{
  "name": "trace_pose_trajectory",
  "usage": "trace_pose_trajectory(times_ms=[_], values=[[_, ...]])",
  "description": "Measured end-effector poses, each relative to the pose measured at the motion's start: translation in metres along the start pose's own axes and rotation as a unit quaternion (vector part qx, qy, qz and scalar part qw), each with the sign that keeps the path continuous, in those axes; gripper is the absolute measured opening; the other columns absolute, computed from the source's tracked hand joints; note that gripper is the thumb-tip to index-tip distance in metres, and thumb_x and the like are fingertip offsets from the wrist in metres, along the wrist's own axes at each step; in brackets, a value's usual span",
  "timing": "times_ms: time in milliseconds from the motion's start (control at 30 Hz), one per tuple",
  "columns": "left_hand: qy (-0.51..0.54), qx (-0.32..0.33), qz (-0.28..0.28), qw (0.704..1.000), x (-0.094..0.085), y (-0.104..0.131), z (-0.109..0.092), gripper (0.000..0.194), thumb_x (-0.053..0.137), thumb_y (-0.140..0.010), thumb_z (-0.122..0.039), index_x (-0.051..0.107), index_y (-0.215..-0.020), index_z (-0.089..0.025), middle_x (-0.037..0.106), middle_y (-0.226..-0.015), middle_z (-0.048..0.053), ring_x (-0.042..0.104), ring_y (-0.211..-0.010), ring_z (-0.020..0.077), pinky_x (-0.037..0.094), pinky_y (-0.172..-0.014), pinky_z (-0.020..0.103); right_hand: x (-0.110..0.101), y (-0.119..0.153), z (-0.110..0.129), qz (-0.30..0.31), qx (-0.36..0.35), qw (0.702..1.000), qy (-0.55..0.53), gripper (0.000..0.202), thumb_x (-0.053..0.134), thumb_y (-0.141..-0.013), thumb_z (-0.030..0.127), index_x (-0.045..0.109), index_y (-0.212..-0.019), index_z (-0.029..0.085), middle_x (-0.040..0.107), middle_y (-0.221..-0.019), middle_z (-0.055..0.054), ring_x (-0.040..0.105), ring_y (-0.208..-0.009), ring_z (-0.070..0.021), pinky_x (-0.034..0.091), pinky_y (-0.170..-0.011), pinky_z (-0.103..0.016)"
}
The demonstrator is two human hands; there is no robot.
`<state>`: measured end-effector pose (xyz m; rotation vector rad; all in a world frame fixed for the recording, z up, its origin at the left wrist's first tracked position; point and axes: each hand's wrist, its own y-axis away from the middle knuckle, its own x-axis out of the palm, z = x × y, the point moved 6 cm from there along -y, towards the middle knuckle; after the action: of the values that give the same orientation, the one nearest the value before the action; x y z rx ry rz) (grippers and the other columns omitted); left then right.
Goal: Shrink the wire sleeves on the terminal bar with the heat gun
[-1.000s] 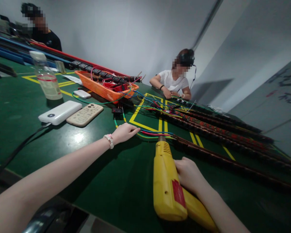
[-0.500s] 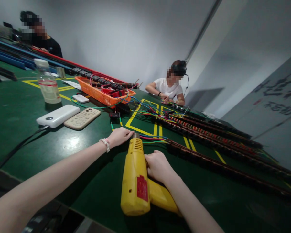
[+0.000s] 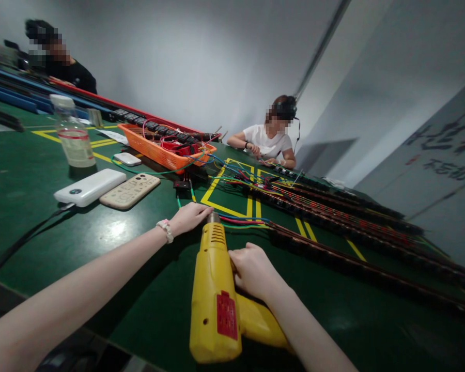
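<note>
My right hand (image 3: 254, 271) is wrapped round the grip of a yellow heat gun (image 3: 216, 294), whose metal nozzle points away from me. Just beyond the nozzle, the fingers of my left hand (image 3: 189, 217) are closed on wires. Blue, red and green wires (image 3: 242, 220) run from there to a long dark strip (image 3: 333, 261) on the right. On the other side, green wires lead up to a small black connector (image 3: 182, 186). The exact spot where the fingers pinch is partly hidden by the hand and nozzle.
An orange basket (image 3: 155, 151) of wires and red parts stands behind the connector. Left of my hand lie a phone (image 3: 130, 191), a white power bank (image 3: 91, 187) with a cable and a bottle (image 3: 76, 139). Several wired strips cover the table's right. Two people sit across the table.
The heat gun has shifted slightly left and toward me, with its nozzle still beside my left fingers. Across the table, the hand of the person in white has risen a little.
</note>
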<state>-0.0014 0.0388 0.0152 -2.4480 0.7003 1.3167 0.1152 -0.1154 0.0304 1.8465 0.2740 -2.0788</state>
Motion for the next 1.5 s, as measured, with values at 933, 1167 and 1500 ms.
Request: trace_pose_trajectory(times_ms=[933, 1167, 1500], values=[[0.072, 0.036, 0.014, 0.997, 0.0005, 0.0001, -0.0027, 0.064, 0.030, -0.072, -0.068, 0.051, -0.065, -0.008, 0.041, -0.057, -0.002, 0.029, -0.054, -0.0040, 0.018, -0.051, 0.011, 0.0021, 0.0014, 0.0024, 0.017, -0.021, 1.000, -0.016, 0.016, 0.044, -0.071, 0.021, 0.055, -0.081, 0.016, 0.062, -0.087, -0.003, 0.057, -0.082, -0.0174, 0.029, -0.075, -0.030], [0.043, 0.044, 0.008, 0.998, -0.0005, 0.0005, -0.0026, 0.067, 0.026, -0.073, -0.068, 0.056, -0.070, -0.008, 0.045, -0.057, -0.001, 0.031, -0.053, -0.0029, 0.018, -0.052, 0.012, 0.0032, -0.0003, 0.0005, 0.014, -0.030, 0.999, -0.025, 0.014, 0.046, -0.070, 0.021, 0.055, -0.079, 0.016, 0.062, -0.085, -0.003, 0.056, -0.081, -0.0161, 0.030, -0.074, -0.027], [0.043, 0.043, -0.005, 0.998, -0.0031, 0.0019, -0.0048, 0.064, 0.027, -0.075, -0.065, 0.060, -0.076, -0.010, 0.055, -0.068, -0.001, 0.031, -0.055, -0.0027, 0.019, -0.053, 0.013, 0.0009, -0.0011, 0.0016, 0.024, -0.021, 0.999, -0.043, 0.013, 0.047, -0.070, 0.020, 0.056, -0.079, 0.016, 0.062, -0.082, -0.002, 0.055, -0.077, -0.0143, 0.029, -0.073, -0.026]])
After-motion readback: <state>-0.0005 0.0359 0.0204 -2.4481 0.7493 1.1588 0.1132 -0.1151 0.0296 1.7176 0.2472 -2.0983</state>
